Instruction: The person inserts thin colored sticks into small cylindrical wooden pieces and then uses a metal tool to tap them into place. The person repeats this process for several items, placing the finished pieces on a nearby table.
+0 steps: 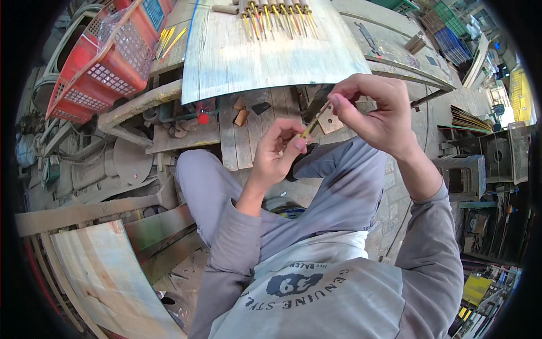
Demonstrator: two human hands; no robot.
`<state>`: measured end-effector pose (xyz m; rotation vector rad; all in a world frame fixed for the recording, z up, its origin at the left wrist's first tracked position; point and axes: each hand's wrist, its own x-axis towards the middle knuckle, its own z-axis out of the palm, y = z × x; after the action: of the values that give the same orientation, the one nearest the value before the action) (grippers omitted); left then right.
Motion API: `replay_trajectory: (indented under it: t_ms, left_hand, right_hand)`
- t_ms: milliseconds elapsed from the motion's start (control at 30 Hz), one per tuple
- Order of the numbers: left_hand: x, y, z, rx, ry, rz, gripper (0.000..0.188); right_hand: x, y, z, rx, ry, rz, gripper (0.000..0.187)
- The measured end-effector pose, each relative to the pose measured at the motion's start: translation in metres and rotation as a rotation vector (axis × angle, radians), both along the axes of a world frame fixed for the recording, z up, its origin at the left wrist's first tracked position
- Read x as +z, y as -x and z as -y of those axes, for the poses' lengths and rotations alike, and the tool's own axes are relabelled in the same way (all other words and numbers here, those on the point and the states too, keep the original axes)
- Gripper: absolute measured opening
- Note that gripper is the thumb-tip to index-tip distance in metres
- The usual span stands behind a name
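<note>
Right now, a thin yellow stick (308,129) with a darker upper part is up in the air between the person's two hands, over the gap between the knees and the pale flat sheet. Its long side runs on a slant, from low on the left to high on the right. The bare left hand (275,153) pinches the low yellow end with its thumb and fingers. The bare right hand (379,110) has its thumb and finger squeezed together at the high end. Past both hands, and a bit to the left, is a neat row of thin yellow and dark sticks with round tan ends (276,9), and the right hand is nearer to it. Most of them point back toward the person. They lie on a pale flat sheet with worn white and blue patches (226,65), which looks smooth but scuffed and sits on a rough, dusty wooden surface (395,42). More straight, skinny yellow sticks (167,43) lie loose to the left, next to a red plastic basket full of little holes (127,59). What the held stick is made of, I can't tell.
</note>
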<state>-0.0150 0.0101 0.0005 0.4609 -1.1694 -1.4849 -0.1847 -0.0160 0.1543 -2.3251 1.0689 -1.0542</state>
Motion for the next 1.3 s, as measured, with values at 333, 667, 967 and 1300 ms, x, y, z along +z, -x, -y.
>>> replay_trajectory:
  t_ms: [333,667,967,1300]
  left_hand:
    - [-0.003,-0.002,0.012,0.062,0.016,-0.094,0.013]
    - [-0.003,-0.004,0.016,0.192,0.159,0.043,0.014]
    - [-0.004,-0.012,0.013,0.308,0.178,0.159,0.013]
    - [-0.001,0.001,0.013,0.353,0.313,0.270,0.019]
  right_hand:
    - [-0.071,0.157,0.170,-1.010,0.084,-0.539,0.056]
    - [-0.069,0.204,0.215,-0.836,-0.430,-0.582,0.031]
    - [-0.034,0.112,0.029,-0.653,-0.458,0.256,0.023]
    - [-0.021,0.067,-0.051,-0.372,-0.156,0.443,0.036]
